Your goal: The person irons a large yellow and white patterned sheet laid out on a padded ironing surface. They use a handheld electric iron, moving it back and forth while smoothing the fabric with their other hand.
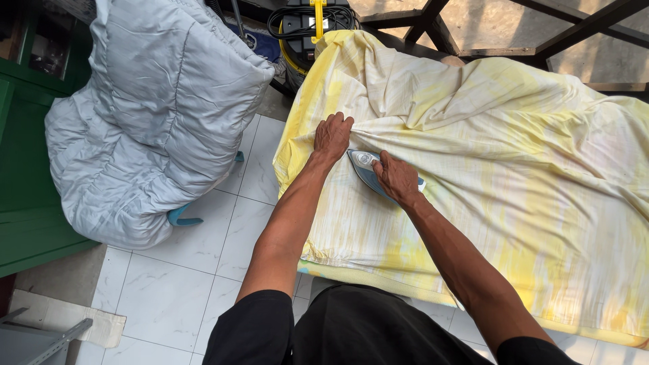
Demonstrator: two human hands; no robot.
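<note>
A large yellow and white sheet point(514, 169) lies spread over a padded ironing surface, with folds bunched along its far side. My right hand point(397, 177) grips the handle of a blue and white iron point(365, 169) that rests flat on the sheet near its left part. Just left of the iron's tip, my left hand point(332, 135) presses down on the sheet, fingers curled on a fold of the cloth.
A big pale grey quilted duvet point(149, 115) is heaped on the left over something blue. Green furniture point(20, 189) stands at the far left. A yellow and black machine with coiled cable point(307, 23) sits behind the sheet. White floor tiles point(189, 270) lie below.
</note>
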